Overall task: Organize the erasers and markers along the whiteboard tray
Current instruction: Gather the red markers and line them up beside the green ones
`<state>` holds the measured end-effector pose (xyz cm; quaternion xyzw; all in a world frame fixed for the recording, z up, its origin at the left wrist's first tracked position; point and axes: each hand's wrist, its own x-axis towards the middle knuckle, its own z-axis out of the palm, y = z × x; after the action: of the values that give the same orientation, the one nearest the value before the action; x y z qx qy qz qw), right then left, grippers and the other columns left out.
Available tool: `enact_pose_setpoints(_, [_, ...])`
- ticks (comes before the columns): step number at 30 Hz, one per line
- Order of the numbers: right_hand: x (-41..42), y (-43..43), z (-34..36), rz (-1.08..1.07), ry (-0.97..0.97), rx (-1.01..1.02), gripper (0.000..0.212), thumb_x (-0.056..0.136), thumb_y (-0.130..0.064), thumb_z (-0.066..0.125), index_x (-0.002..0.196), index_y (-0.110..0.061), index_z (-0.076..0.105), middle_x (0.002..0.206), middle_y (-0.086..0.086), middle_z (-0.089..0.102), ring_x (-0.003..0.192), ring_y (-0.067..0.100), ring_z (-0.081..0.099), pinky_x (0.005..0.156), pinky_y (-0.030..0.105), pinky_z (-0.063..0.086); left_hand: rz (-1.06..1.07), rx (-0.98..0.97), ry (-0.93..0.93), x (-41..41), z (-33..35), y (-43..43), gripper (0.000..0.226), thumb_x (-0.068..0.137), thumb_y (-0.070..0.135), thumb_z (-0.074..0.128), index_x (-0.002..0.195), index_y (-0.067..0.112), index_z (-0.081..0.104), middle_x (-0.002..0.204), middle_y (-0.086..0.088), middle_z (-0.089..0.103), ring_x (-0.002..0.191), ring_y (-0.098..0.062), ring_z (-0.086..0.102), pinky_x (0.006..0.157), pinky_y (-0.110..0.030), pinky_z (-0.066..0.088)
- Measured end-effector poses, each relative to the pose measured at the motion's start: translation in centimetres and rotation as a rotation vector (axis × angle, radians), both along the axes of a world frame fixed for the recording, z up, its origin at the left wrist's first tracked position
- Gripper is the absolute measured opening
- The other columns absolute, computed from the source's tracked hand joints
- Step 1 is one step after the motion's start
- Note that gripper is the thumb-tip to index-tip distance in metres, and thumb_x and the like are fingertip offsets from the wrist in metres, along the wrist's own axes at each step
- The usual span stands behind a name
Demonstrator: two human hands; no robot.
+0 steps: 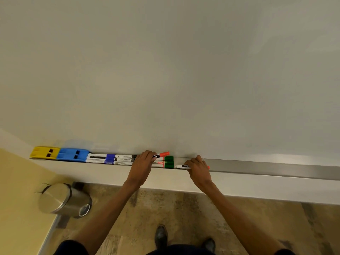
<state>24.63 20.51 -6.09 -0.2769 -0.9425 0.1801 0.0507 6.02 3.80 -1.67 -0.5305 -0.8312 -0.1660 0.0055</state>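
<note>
A metal tray (266, 169) runs under the whiteboard (184, 70). At its left end sit a yellow eraser (44, 152) and a blue eraser (72, 154) side by side. Right of them lie blue-capped markers (110, 159), black markers (125, 158) and green-capped markers (168, 162) in rows. My left hand (143, 161) holds a red-capped marker (161, 154) tilted up above the row. My right hand (197, 165) is closed on another red marker (181, 166) lying on the tray.
A steel pedal bin (63, 199) stands on the floor at lower left, beside a yellow wall (18, 199). My shoes (161, 234) are on the wood-pattern floor below the tray. The tray's right stretch holds nothing.
</note>
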Motion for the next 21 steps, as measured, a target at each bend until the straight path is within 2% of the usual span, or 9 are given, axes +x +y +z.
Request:
enact_pose_setpoints(8, [-0.6,-0.5,0.2,-0.02,-0.016,-0.04,0.028,0.096,-0.023,0.054,0.122,-0.021,0.065,0.115,0.0,0.062,0.114,0.019,0.046,0.085,0.034,0.044,-0.042,-0.028,0.008,-0.3,-0.3,0.6,0.022,0.092,0.006,0.058,0.114,0.009,0.06,0.108,-0.01,0.065,0.094,-0.027,0.063,0.078,-0.037,0.054])
enact_pose_setpoints(12, [0.1,-0.5,0.4,-0.05,0.043,-0.04,0.03,0.093,-0.016,0.058,0.122,-0.018,0.064,0.118,0.001,0.061,0.115,0.02,0.049,0.087,0.034,0.044,-0.061,0.008,-0.004,-0.3,-0.5,1.7,0.021,0.094,0.006,0.055,0.114,0.009,0.06,0.109,-0.01,0.066,0.098,-0.028,0.062,0.081,-0.039,0.053])
enact_pose_setpoints(16, [1.8,0.1,0.8,-0.165,0.164,-0.017,0.03,0.085,-0.002,0.06,0.112,-0.015,0.067,0.105,0.003,0.066,0.098,0.024,0.057,0.08,0.037,0.047,-0.11,0.049,-0.027,0.7,-0.9,3.4,0.019,0.096,0.008,0.052,0.113,0.009,0.061,0.107,-0.009,0.065,0.098,-0.029,0.061,0.082,-0.042,0.05])
enact_pose_setpoints(21, [4.9,1.4,0.7,-0.346,0.221,0.018,0.021,0.086,-0.005,0.063,0.104,-0.016,0.064,0.094,0.003,0.067,0.088,0.025,0.059,0.071,0.038,0.05,-0.136,0.106,-0.187,3.6,-1.8,6.2,0.021,0.095,0.007,0.054,0.113,0.008,0.063,0.111,-0.011,0.065,0.102,-0.03,0.059,0.087,-0.043,0.048])
